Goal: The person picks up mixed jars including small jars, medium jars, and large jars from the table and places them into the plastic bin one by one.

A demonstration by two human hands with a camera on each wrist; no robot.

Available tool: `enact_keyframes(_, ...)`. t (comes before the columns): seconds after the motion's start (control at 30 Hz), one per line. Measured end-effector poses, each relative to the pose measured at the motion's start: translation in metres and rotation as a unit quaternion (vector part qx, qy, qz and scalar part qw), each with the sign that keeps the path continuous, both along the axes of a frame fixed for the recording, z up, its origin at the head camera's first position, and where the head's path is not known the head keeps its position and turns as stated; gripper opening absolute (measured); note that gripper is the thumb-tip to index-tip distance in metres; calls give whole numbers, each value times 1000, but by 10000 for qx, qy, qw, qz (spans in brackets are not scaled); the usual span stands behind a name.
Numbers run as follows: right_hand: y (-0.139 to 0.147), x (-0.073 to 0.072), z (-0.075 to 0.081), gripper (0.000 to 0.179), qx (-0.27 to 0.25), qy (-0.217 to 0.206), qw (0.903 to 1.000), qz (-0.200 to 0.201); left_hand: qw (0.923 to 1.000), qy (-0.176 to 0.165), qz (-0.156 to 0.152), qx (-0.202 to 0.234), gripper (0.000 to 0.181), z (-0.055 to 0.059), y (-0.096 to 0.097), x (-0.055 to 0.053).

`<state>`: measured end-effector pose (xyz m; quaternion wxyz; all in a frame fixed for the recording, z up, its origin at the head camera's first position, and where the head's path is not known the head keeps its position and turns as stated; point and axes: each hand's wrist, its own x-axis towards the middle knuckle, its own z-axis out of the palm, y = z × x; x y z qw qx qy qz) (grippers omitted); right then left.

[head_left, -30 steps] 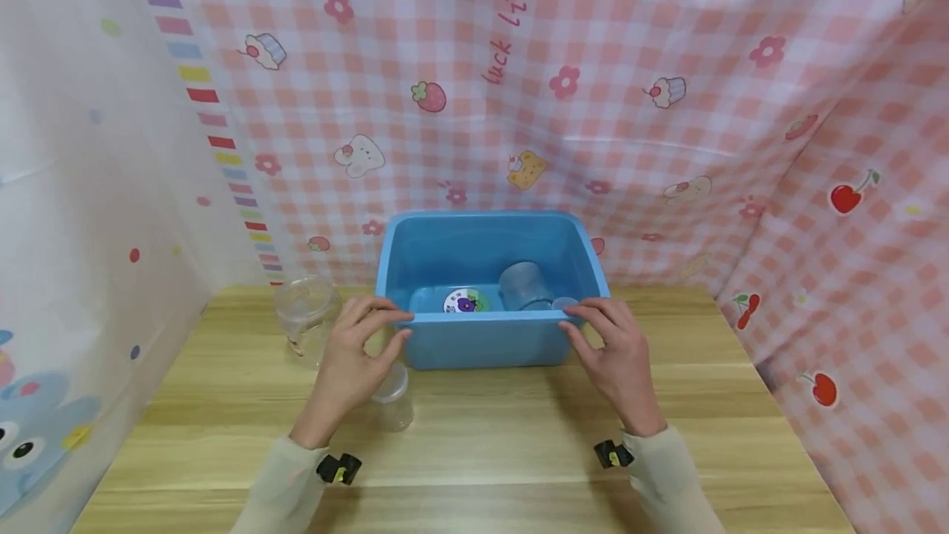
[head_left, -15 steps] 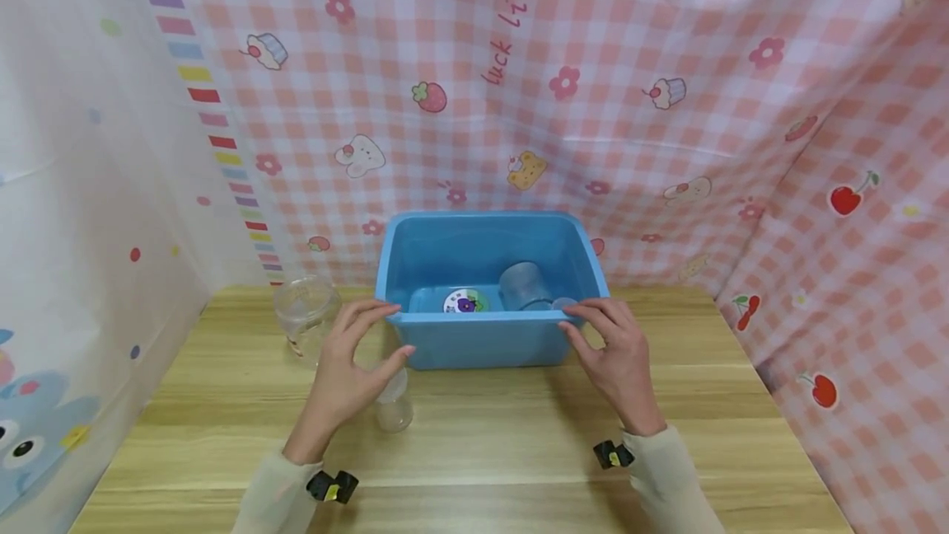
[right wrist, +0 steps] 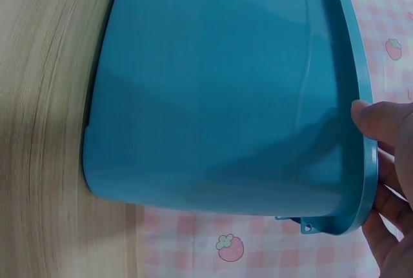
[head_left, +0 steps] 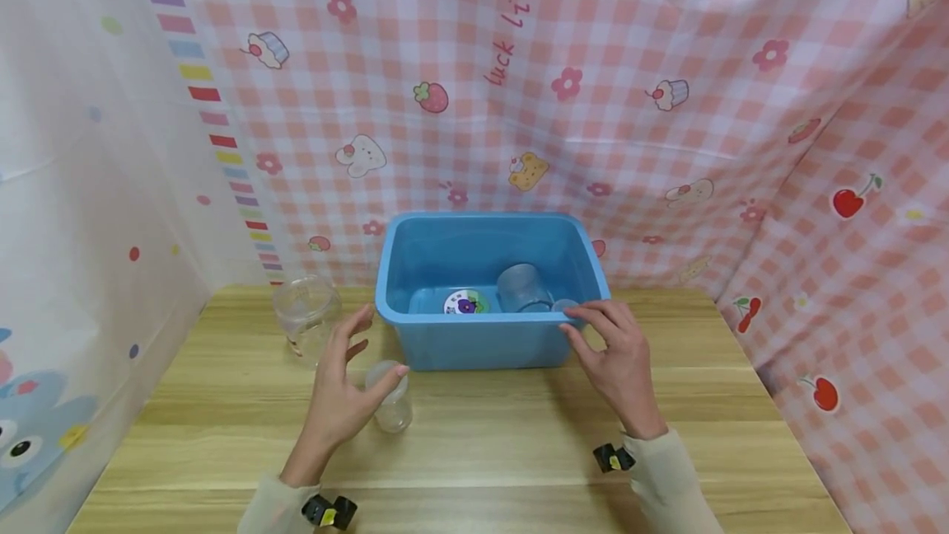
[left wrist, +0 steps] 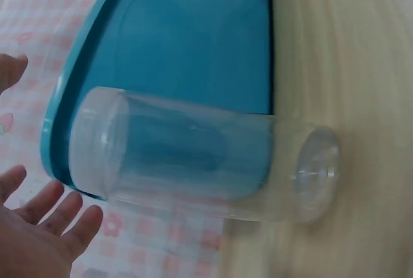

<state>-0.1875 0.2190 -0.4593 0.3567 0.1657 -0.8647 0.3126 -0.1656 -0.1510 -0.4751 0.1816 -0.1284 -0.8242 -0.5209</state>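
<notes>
A blue plastic bin (head_left: 482, 343) stands at the back middle of the table. At its front right corner my right hand (head_left: 619, 365) pinches the rim, thumb outside and fingers over the edge; the right wrist view shows the thumb on the lip of the bin (right wrist: 219, 91). My left hand (head_left: 334, 402) is off the bin, fingers spread and holding nothing. Just beside it a slim clear jar (head_left: 395, 414) with a whitish lid stands upright before the bin's left front corner. In the left wrist view, the fingers (left wrist: 80, 233) are close to the lid end of that jar.
A larger clear jar (head_left: 304, 311) stands left of the bin. Inside the bin are a clear cup-like container (head_left: 521, 287) lying tilted, a small clear round piece (head_left: 565, 304) and a printed round label (head_left: 465, 302). A checked cloth (head_left: 474, 130) hangs behind the table.
My left hand has let go of the bin's front left rim and drawn back left and toward me, its fingers opening beside the slim jar. The right hand has stayed on the rim.
</notes>
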Motion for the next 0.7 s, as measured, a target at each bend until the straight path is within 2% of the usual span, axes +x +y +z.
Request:
enact_keyframes(0.2,0,1,1,27,-16,-1,10000,-1,9973,-639,-274,244,87,-15,-6,3)
enact_keyframes(0.53,0,1,1,27,3,-179,9998,-56,9876,-1283,-789,439,79,-38,-17,3)
enact_keyframes(0.7,0,1,1,27,19,-98,9999,-82,9811,-1508,-1106,499,78,-49,-23,0)
